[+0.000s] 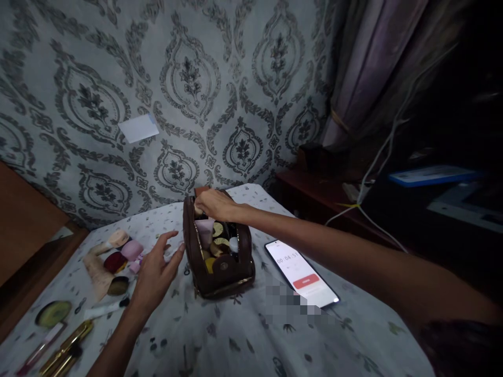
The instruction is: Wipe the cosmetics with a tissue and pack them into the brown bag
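Observation:
A dark brown makeup bag (pixel 189 246) stands unzipped on the cloth, with several cosmetics inside, among them round yellowish pieces (pixel 220 245) and a small white-capped item (pixel 233 244). My right hand (pixel 216 205) reaches across into its far end. The fingers are bent down and pressed together by a small pale item; what they grip is partly hidden. Left of the bag, my left hand (pixel 157 267) hovers with thumb and fingers apart and holds nothing. Beyond it lie a pink makeup sponge (pixel 132 250), a dark red round item (pixel 115 262) and a beige pouch-like piece (pixel 97 272).
A phone (pixel 304 275) showing a running timer lies right of the bag. At the front left are a round compact (pixel 53 313), a white tube (pixel 104 310) and gold tubes (pixel 66 348). Patterned wallpaper rises behind; white cables (pixel 387 144) hang at the right.

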`<control>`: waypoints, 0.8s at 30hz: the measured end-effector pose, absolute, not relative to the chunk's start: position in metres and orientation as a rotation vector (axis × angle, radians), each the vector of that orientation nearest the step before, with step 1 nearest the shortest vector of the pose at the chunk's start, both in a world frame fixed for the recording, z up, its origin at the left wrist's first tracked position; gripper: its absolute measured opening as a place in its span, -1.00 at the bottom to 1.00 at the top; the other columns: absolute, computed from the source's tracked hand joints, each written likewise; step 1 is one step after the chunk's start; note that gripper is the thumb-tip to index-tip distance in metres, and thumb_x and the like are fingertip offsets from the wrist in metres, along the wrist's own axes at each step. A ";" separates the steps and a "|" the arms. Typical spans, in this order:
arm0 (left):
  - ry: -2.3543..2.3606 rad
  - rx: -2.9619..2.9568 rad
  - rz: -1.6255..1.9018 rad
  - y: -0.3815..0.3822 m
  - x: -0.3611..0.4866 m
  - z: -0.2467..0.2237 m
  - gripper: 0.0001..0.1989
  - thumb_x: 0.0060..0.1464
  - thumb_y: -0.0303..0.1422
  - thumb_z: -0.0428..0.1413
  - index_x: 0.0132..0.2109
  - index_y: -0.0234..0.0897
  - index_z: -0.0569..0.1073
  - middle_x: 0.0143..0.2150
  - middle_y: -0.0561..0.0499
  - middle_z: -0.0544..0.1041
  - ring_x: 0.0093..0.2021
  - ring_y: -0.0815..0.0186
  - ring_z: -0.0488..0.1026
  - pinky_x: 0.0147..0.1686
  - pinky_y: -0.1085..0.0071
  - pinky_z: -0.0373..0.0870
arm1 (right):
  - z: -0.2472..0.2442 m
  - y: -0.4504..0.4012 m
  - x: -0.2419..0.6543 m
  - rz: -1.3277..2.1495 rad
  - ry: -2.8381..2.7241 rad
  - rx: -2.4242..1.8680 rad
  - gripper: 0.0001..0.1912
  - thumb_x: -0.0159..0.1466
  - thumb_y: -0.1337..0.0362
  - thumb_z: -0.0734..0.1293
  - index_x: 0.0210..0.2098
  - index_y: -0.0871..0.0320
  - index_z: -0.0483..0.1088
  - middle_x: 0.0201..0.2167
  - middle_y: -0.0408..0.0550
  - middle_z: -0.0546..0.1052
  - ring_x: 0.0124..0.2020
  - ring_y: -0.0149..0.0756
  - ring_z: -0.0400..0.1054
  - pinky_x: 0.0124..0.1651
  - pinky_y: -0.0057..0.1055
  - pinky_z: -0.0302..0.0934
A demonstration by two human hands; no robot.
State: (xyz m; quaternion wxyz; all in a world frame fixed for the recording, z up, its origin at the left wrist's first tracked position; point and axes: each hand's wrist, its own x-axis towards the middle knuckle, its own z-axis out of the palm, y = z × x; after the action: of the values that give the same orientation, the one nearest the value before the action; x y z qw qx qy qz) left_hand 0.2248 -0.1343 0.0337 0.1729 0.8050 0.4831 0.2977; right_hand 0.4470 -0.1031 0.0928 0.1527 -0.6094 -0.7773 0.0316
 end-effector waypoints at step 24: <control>1.462 2.002 0.666 -0.152 0.149 -0.048 -0.31 0.03 0.18 0.01 0.06 -0.29 0.45 -0.51 0.04 0.51 -0.51 0.18 0.48 -0.40 0.31 0.44 | 0.084 -0.077 0.453 0.307 -2.302 -1.578 -0.78 0.10 0.58 0.26 -0.48 0.32 0.54 -0.61 -0.17 0.44 -0.49 -0.46 0.28 -0.43 -0.54 -0.01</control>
State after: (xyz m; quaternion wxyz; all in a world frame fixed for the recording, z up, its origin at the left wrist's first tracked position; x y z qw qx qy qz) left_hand 0.1491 -0.1519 -0.0476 0.2836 0.7479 0.5461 0.2490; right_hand 0.4535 -0.0767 0.0841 0.1661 -0.5544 -0.8084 0.1077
